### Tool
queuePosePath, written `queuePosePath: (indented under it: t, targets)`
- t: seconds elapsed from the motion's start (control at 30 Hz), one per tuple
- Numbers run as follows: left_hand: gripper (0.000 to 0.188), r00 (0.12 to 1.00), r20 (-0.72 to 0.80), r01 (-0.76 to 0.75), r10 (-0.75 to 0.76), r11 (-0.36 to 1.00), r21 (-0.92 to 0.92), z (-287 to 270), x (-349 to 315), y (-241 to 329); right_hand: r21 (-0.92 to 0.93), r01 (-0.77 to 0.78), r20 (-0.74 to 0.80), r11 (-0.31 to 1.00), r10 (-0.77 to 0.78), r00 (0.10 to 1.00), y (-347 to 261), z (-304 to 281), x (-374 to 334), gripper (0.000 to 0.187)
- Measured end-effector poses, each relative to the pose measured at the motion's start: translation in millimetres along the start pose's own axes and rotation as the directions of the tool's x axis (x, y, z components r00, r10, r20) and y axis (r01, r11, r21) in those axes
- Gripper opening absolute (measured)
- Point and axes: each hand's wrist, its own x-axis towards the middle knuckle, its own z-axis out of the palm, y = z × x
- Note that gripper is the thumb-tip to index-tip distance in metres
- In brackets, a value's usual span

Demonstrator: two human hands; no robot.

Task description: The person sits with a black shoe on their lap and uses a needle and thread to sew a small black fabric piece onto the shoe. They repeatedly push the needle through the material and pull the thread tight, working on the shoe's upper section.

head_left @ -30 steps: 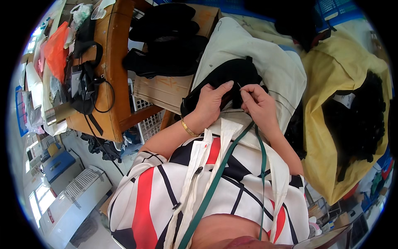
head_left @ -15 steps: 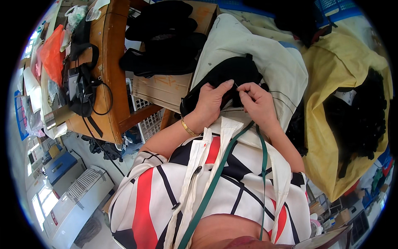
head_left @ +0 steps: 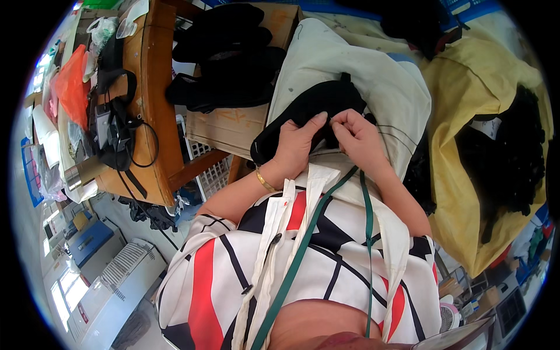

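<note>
A curved black cloth piece (head_left: 324,100) with a short tab at its top edge lies over a white cloth sack (head_left: 396,96) in front of me. My left hand (head_left: 296,140) grips its near edge, thumb pressed on top and the other fingers curled in. Close beside that thumb tip, my right hand (head_left: 360,137) is closed in a pinch. Whatever sits between its fingertips is too small to make out. Both hands partly cover the black cloth, so its near side is hidden.
Several black cloth pieces (head_left: 233,76) are piled on a cardboard box (head_left: 224,123) at the far left. A wooden table (head_left: 153,111) stands left of it, with bags and a black cable. On the right, a yellow sack (head_left: 449,140) holds black material.
My right hand has shifted slightly up and left, its fingertips nearer my left thumb. A thin pale sliver between the hands earlier no longer shows clearly.
</note>
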Motion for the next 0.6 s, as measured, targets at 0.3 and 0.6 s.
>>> queuePosePath:
  t: [0.3, 0.6]
  targets:
    - [0.015, 1.0, -0.009, 0.027, -0.027, 0.999, -0.027, 8, -2, 15, -0.052, 0.124, -0.014, 0.991, -0.125, 0.992, 12, 0, -7, 0.01]
    - [0.012, 0.998, -0.024, 0.058, -0.059, 0.998, -0.035, -4, 6, 1, -0.216, 0.24, -0.104, 0.946, -0.267, 0.958, 22, 14, -1, 0.009]
